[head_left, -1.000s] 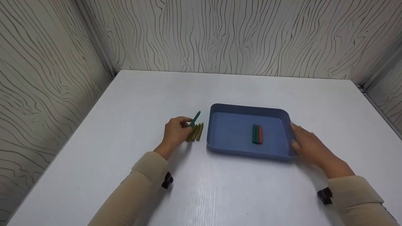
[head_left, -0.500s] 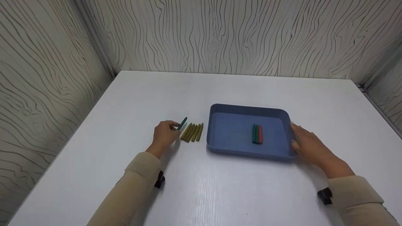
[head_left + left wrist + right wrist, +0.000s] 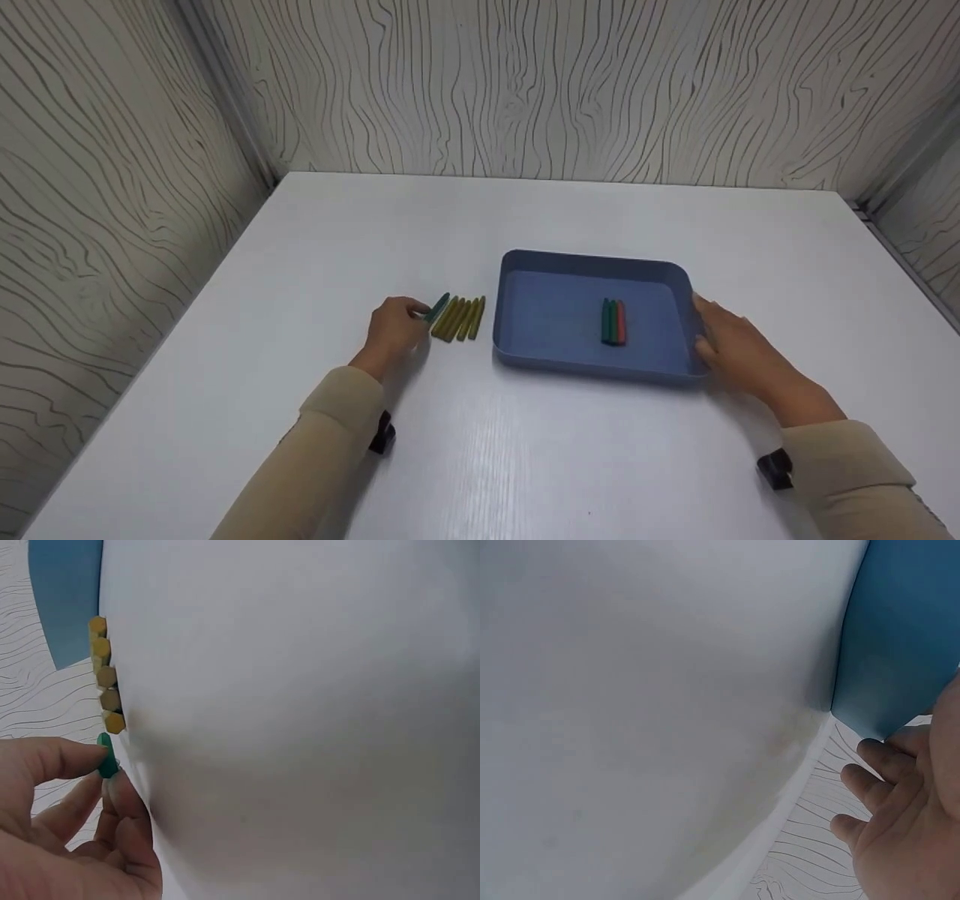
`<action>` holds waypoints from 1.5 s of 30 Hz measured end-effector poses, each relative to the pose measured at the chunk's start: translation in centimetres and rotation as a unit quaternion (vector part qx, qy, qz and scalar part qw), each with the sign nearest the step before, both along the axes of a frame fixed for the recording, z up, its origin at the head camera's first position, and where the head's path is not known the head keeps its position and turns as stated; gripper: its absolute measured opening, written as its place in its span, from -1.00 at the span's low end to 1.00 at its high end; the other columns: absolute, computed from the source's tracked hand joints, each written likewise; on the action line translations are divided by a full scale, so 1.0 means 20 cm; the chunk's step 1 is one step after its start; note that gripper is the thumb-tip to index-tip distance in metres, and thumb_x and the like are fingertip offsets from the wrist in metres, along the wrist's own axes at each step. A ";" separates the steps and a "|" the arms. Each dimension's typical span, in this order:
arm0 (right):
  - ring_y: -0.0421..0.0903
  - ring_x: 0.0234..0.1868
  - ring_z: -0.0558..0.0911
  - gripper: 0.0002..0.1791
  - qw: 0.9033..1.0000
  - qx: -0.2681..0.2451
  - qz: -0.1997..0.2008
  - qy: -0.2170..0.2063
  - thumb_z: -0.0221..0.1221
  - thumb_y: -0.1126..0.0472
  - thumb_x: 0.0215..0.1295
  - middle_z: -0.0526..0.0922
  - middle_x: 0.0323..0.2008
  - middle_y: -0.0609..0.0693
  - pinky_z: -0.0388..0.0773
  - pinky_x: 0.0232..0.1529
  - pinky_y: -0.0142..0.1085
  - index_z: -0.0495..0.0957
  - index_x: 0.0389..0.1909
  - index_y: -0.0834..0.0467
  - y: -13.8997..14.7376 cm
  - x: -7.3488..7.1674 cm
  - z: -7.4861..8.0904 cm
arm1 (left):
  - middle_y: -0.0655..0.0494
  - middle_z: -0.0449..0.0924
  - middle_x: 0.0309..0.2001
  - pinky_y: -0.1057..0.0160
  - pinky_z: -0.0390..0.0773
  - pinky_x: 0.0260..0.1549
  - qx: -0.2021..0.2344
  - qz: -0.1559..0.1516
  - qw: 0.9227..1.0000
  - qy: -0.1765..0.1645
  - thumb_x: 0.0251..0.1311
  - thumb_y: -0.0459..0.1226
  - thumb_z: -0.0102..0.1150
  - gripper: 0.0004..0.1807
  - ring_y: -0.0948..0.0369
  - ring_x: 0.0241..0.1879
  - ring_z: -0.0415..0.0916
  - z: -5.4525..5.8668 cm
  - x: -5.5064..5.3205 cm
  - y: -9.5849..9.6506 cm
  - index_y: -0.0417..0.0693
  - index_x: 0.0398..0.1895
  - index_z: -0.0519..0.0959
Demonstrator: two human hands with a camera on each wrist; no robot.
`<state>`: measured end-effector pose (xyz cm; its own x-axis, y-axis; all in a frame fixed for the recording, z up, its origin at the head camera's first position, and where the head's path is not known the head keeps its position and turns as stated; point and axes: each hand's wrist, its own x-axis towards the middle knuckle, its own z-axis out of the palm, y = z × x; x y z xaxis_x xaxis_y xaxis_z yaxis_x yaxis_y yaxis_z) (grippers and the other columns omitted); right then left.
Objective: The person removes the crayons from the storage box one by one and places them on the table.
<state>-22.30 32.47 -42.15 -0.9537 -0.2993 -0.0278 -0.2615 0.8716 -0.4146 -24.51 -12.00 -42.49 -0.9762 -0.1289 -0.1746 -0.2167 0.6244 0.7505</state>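
My left hand (image 3: 395,326) pinches a dark green crayon (image 3: 439,305) between thumb and fingertips, just left of a row of olive-yellow crayons (image 3: 459,319). In the left wrist view the green crayon (image 3: 108,757) lies close to the end of that row (image 3: 107,677), with a narrow gap between. Against the right side of a shallow blue tray (image 3: 592,368) rests my right hand (image 3: 739,346), its thumb at the rim. The right wrist view shows that hand's other fingers (image 3: 866,784) spread and loosely bent. Inside the tray lie two green crayons (image 3: 609,322) and a red crayon (image 3: 622,322), side by side.
Everything lies on a white table (image 3: 480,450). Wood-grain patterned panels (image 3: 517,90) stand behind it and at both sides. The tray's left wall is close to the yellow row. Both wrists carry a small black device (image 3: 382,435).
My left hand has moved left with the green crayon, from above the yellow row to its left side, then lowered it there. The right hand and tray stay put.
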 end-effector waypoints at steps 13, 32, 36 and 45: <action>0.41 0.36 -0.03 -0.29 1.000 0.000 -0.001 -0.007 -0.08 0.29 0.39 -0.01 0.35 0.49 -0.16 0.28 0.23 -0.16 0.44 0.41 0.00 0.00 0.00 | -0.17 0.56 -0.05 0.10 0.49 -0.07 -0.021 -0.018 1.000 0.001 0.15 -0.37 0.09 -0.60 0.00 -0.04 0.50 -0.01 0.00 0.02 -0.33 0.07 0.53; 0.43 0.34 -0.02 -0.28 1.000 0.003 0.002 -0.006 -0.07 0.31 0.37 -0.01 0.34 0.51 -0.13 0.27 0.23 -0.16 0.43 0.43 0.01 -0.02 -0.01 | -0.24 0.30 0.25 -0.09 0.33 0.06 -0.201 -0.050 0.977 0.059 -0.05 0.27 0.22 0.01 -0.16 0.21 0.25 0.06 0.00 0.04 -0.18 0.36 0.29; 0.43 0.34 -0.01 -0.28 1.000 0.004 0.001 -0.007 -0.06 0.29 0.37 -0.01 0.34 0.51 -0.12 0.27 0.23 -0.16 0.43 0.42 0.01 -0.02 -0.01 | -0.24 0.26 0.29 -0.09 0.30 0.09 -0.219 -0.051 0.972 0.072 -0.07 0.30 0.21 0.06 -0.17 0.24 0.20 0.09 -0.01 0.06 -0.19 0.40 0.23; 0.43 0.33 0.01 -0.30 1.000 0.010 0.002 0.002 -0.06 0.31 0.37 0.01 0.33 0.52 -0.11 0.26 0.25 -0.13 0.41 0.47 0.00 -0.02 -0.01 | -0.23 0.16 0.34 -0.04 0.21 0.19 -0.208 -0.045 0.973 0.094 -0.05 0.24 0.25 0.08 -0.14 0.30 0.11 0.14 -0.03 0.12 -0.22 0.43 0.14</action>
